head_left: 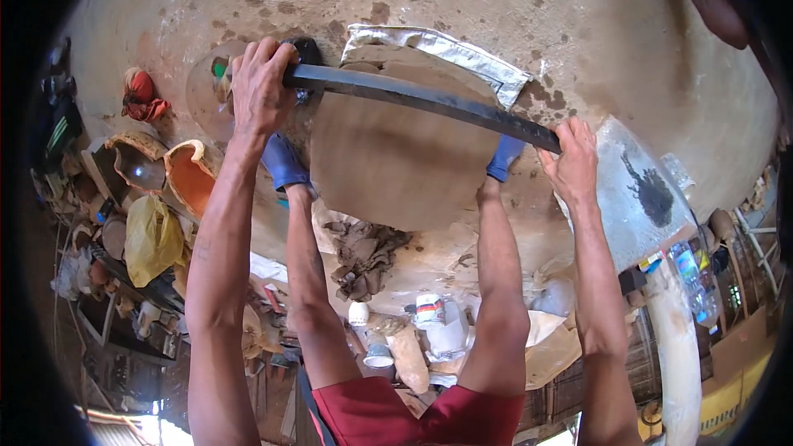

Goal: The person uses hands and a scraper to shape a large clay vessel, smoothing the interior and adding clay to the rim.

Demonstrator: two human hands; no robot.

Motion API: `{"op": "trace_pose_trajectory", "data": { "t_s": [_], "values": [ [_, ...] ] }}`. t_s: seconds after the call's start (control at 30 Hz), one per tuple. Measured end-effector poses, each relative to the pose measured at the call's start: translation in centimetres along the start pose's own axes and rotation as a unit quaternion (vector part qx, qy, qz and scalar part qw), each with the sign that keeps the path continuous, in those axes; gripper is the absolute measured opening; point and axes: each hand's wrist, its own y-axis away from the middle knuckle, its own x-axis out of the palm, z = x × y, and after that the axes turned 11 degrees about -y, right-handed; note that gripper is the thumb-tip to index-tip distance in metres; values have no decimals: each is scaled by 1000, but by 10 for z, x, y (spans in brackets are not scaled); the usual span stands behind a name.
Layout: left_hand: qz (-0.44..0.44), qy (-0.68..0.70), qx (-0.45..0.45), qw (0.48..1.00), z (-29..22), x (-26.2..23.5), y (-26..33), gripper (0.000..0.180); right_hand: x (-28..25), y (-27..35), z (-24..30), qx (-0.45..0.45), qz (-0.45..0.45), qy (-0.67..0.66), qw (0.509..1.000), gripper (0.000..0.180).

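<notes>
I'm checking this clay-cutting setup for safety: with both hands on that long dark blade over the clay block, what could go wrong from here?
1. The left hand and right hand are bare on the long dark blade; a slipping grip could cut them.
2. The feet in blue socks brace the clay block just under the blade, so a sudden pull through might reach them.
3. Loose clay scraps lie below the block, which could shift.

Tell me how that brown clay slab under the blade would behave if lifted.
The slab looks soft and wet, so it would probably sag or tear rather than stay flat. It seems thick and broad, so likely heavy for its size. Shaved scraps lie crumpled below it, which suggests it deforms easily; both hands, left and right, grip the blade, not the clay.
</notes>
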Motion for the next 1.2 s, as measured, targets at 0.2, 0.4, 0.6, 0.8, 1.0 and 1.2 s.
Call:
{"op": "trace_pose_trajectory", "data": {
  "t_s": [0.2,0.4,0.6,0.8,1.0,1.2],
  "values": [
    [8,-8,18,1000,-3,18,-21,38,38,-10,-20,64,5,-62,996,41],
    [4,-33,7,999,12,25,-28,40,45,-25,-9,73,19,-67,995,54],
    [17,-37,38,998,34,33,-46,32,50,-34,-3,83,29,-69,994,54],
    [22,-11,52,998,52,47,-55,31,54,-44,12,102,54,-76,990,54],
    [56,-27,41,997,56,53,-49,28,54,-51,14,113,78,-57,989,52],
    [58,-7,39,998,51,52,-42,30,55,-49,9,99,73,-67,990,51]
  ]
}}
